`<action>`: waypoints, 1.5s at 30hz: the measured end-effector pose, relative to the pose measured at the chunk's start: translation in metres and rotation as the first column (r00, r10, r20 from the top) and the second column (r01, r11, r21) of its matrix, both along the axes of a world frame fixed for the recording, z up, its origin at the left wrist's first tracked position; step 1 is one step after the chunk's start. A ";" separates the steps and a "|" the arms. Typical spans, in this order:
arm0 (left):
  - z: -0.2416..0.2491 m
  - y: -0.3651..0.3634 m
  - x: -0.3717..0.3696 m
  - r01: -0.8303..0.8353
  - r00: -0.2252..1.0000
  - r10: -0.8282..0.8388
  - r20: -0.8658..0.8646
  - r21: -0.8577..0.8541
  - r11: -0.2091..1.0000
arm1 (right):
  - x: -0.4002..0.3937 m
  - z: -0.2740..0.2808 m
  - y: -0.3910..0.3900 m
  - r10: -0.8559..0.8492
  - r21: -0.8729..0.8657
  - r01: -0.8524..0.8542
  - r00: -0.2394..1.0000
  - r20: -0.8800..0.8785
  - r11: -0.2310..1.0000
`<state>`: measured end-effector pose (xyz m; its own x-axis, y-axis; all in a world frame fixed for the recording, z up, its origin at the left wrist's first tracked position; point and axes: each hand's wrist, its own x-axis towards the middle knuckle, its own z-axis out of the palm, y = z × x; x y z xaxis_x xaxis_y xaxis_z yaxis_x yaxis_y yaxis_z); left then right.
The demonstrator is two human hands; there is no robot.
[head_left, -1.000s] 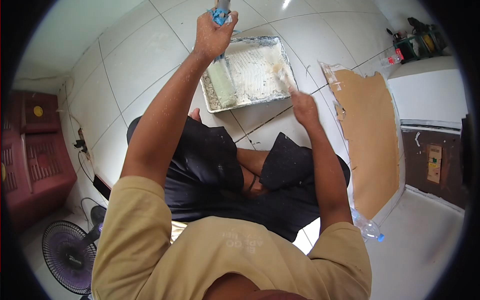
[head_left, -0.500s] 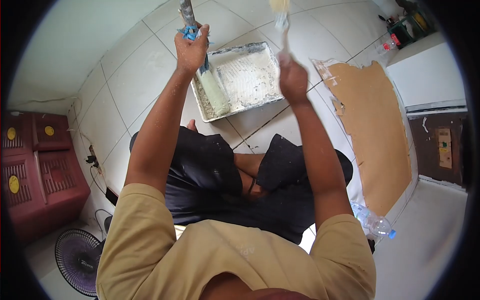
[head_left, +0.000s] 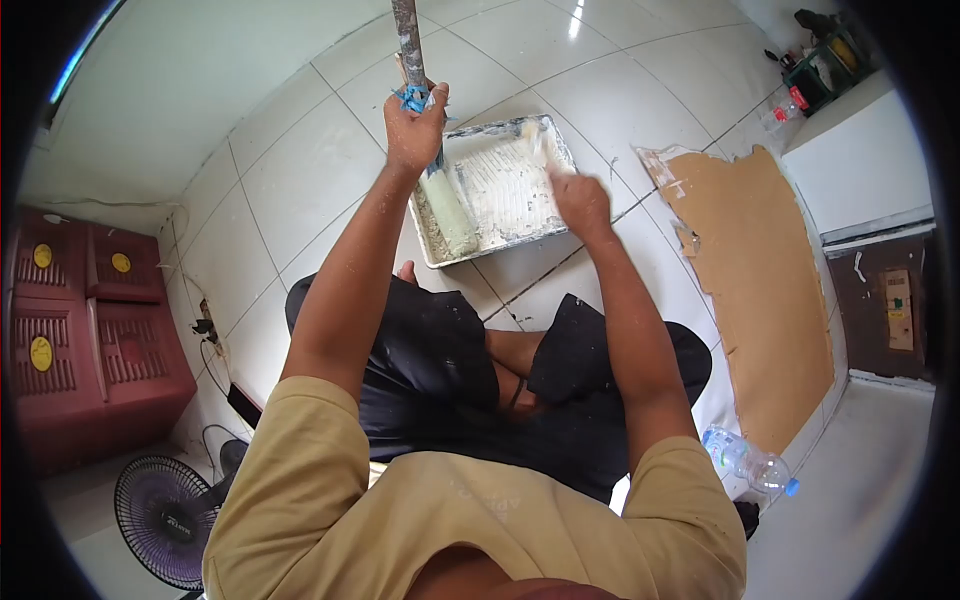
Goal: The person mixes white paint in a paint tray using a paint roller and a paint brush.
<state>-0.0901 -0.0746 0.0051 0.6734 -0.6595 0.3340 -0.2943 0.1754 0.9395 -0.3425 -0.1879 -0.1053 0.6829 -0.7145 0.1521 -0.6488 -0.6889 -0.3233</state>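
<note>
My left hand (head_left: 412, 132) is closed around the paint roller's handle, right where blue strips tie it to a long, paint-spattered pole (head_left: 409, 42). Below it, the pale green roller sleeve (head_left: 453, 220) rests along the left side of a white paint tray (head_left: 508, 192). Ridges and dried-looking off-white paint cover the tray's floor. A paintbrush (head_left: 537, 146), smeared by motion, is gripped in my right hand (head_left: 584, 206). Its bristles overlap the tray's far right corner in this view, while the hand itself is at the right rim.
White floor tiles surround the tray. To the right lies a torn sheet of brown cardboard (head_left: 765, 290), with a clear plastic bottle (head_left: 750, 462) near its lower end. A fan (head_left: 172, 520) and a dark red plastic cabinet (head_left: 95, 340) stand at left. My crossed legs (head_left: 420, 360) are in front.
My right hand has brought the paintbrush down from beyond the tray to over its far right corner. The roller still lies in the tray; the whole view has shifted slightly.
</note>
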 end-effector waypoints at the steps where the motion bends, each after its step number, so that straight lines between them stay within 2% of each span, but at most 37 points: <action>1: -0.004 0.004 0.000 -0.010 1.000 0.009 -0.020 -0.003 1.000 | 0.000 0.040 0.003 -0.061 -0.002 0.062 0.982 0.179 0.998; 2: -0.003 0.005 0.000 -0.057 0.998 0.057 -0.002 0.013 0.998 | 0.001 0.072 0.009 -0.138 0.168 0.076 0.907 0.399 0.983; 3: -0.009 0.011 -0.003 -0.054 0.998 0.054 -0.011 0.028 0.998 | -0.002 0.099 0.024 -0.102 0.124 0.035 0.804 0.586 0.992; 4: -0.008 0.013 -0.003 -0.051 0.998 0.051 -0.034 0.003 0.999 | -0.008 0.043 0.011 -0.041 0.055 0.023 0.931 0.364 0.998; 5: -0.001 0.011 0.002 -0.051 0.998 0.049 -0.045 -0.040 0.998 | -0.006 -0.019 -0.009 0.012 -0.027 -0.009 0.992 0.124 1.000; 6: -0.004 0.013 0.008 -0.025 0.998 0.022 -0.063 -0.039 0.999 | -0.008 -0.030 -0.001 0.004 -0.013 -0.007 0.984 -0.177 1.000; 7: -0.001 0.013 0.009 -0.017 0.999 0.014 -0.052 -0.057 0.998 | -0.008 -0.009 0.019 -0.054 -0.073 0.044 0.988 -0.144 0.996; 9: -0.001 0.022 0.010 -0.003 0.981 -0.023 -0.192 -0.131 0.991 | 0.000 0.050 0.005 -0.217 -0.044 0.218 0.976 0.015 0.975; 10: -0.007 0.024 0.011 -0.049 0.987 0.026 -0.161 -0.140 0.989 | -0.006 0.080 0.004 -0.202 -0.077 0.231 0.941 0.270 0.970; 11: -0.011 0.031 0.008 -0.037 0.985 0.015 -0.170 -0.126 0.991 | -0.014 0.119 0.010 -0.169 -0.037 0.203 0.890 0.424 0.979; 12: -0.010 0.037 0.006 -0.042 0.978 0.010 -0.211 -0.146 0.988 | -0.023 0.149 0.020 -0.196 0.077 0.184 0.809 0.554 0.980; 13: -0.003 0.040 0.010 -0.055 0.970 0.009 -0.242 -0.183 0.982 | -0.030 0.159 0.025 -0.152 0.009 0.204 0.694 0.704 0.979; 15: -0.008 0.050 0.016 -0.066 0.979 0.025 -0.203 -0.199 0.978 | -0.054 0.158 0.029 -0.167 0.061 0.189 0.619 0.767 0.980; 16: -0.009 0.055 0.019 -0.109 0.965 0.049 -0.258 -0.225 0.968 | -0.070 0.158 0.031 -0.196 0.119 0.160 0.673 0.713 0.980; 19: -0.013 0.074 0.027 -0.304 0.902 0.191 -0.388 -0.254 0.918 | -0.100 0.110 0.029 -0.252 0.166 0.189 0.706 0.662 0.968; 21: -0.024 0.088 0.048 -0.221 0.914 0.055 -0.403 -0.379 0.899 | -0.107 0.093 0.033 -0.261 0.176 0.193 0.748 0.610 0.965; 23: -0.014 0.093 0.048 -0.273 0.899 0.102 -0.425 -0.364 0.891 | -0.108 0.072 0.028 -0.264 0.189 0.189 0.790 0.554 0.963; 25: -0.006 0.088 0.044 -0.346 0.851 0.138 -0.507 -0.342 0.874 | -0.101 0.049 0.015 -0.271 0.294 0.191 0.926 0.261 0.937; 26: -0.006 0.087 0.043 -0.337 0.853 0.131 -0.505 -0.342 0.877 | -0.094 0.046 0.013 -0.300 0.325 0.233 0.938 0.174 0.916; 27: -0.004 0.083 0.042 -0.256 0.887 0.089 -0.453 -0.321 0.912 | -0.087 0.039 0.009 -0.310 0.321 0.243 0.934 0.177 0.915; 28: -0.002 0.077 0.041 -0.177 0.914 0.045 -0.403 -0.297 0.938 | -0.082 0.022 0.004 -0.281 0.279 0.232 0.948 0.151 0.932; 30: -0.001 0.067 0.031 -0.130 0.932 0.026 -0.361 -0.265 0.955 | -0.074 0.012 0.001 -0.189 0.225 0.173 0.981 0.049 0.959; 32: -0.002 0.062 0.024 -0.051 0.953 -0.024 -0.301 -0.240 0.969 | -0.071 -0.010 0.002 -0.142 0.234 0.139 0.990 -0.004 0.962; 34: 0.000 0.057 0.019 -0.053 0.958 -0.010 -0.286 -0.211 0.976 | -0.071 -0.017 0.005 -0.088 0.244 0.102 0.994 -0.069 0.964; 35: 0.001 0.056 0.020 -0.053 0.964 0.003 -0.265 -0.183 0.982 | -0.069 -0.005 0.010 -0.087 0.246 0.103 0.993 -0.074 0.964; 37: 0.003 0.056 0.023 -0.058 0.961 0.005 -0.277 -0.184 0.981 | -0.060 0.014 0.015 -0.224 0.192 0.205 0.971 0.079 0.960; 38: 0.003 0.057 0.024 -0.063 0.955 -0.001 -0.296 -0.206 0.977 | -0.052 0.014 0.014 -0.219 0.191 0.202 0.973 0.076 0.961; 40: 0.006 0.054 0.027 -0.073 0.945 -0.007 -0.328 -0.232 0.970 | -0.040 0.015 0.004 -0.189 -0.056 0.241 0.868 0.460 0.969; 41: 0.007 0.055 0.028 -0.081 0.946 -0.001 -0.323 -0.240 0.967 | -0.038 -0.011 -0.008 -0.086 0.038 0.079 0.967 0.241 0.996; 42: 0.005 0.059 0.025 -0.085 0.949 0.004 -0.315 -0.245 0.966 | -0.036 -0.023 -0.007 -0.023 0.034 0.027 0.995 -0.097 0.999; 43: 0.002 0.058 0.024 -0.087 0.949 0.002 -0.315 -0.255 0.963 | -0.025 -0.019 -0.008 0.034 0.032 -0.023 0.912 -0.408 0.999; 44: 0.001 0.059 0.028 -0.067 0.947 -0.012 -0.321 -0.233 0.970 | -0.017 -0.016 -0.006 -0.061 -0.022 0.057 0.975 -0.212 0.998; 45: -0.003 0.058 0.033 -0.057 0.943 -0.017 -0.334 -0.208 0.976 | -0.007 -0.009 -0.015 -0.053 -0.030 0.048 0.977 -0.206 0.998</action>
<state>-0.0574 -0.0165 0.0023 0.7820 -0.5833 0.2197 0.0220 0.3781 0.9255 -0.3496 -0.2026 -0.1143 0.6647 -0.7466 0.0294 -0.7339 -0.6598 -0.1616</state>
